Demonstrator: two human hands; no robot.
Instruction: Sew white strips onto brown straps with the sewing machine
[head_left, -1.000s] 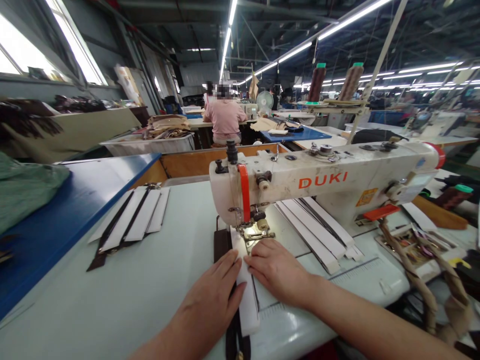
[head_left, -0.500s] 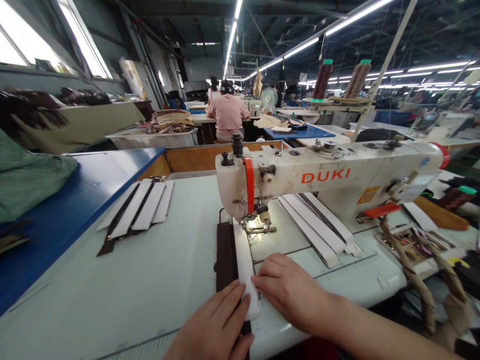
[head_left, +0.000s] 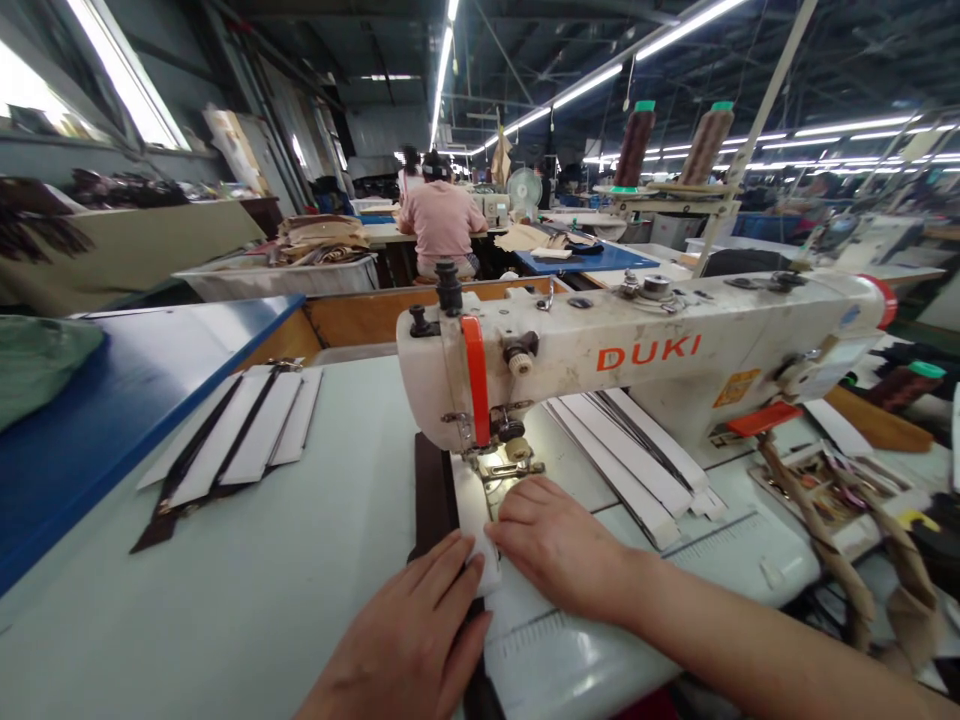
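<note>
A long white strip lies on a dark brown strip, and both run up to the needle area of the sewing machine. My left hand rests with its fingers stretched out over the near part of the strips, the thumb apart from them. On the right edge of the white strip, the curled fingers of my right hand pinch the strip close to the lit presser foot. The strips' near end is partly hidden under my left hand.
White and dark strips lie on the left of the table, and another bundle of white strips is under the machine arm. A tray of small items sits at right. Thread cones stand behind; a person sits farther off.
The white and brown strips have moved forward toward the presser foot, with both hands following. My right hand is now closer to the foot. The view has shifted slightly.
</note>
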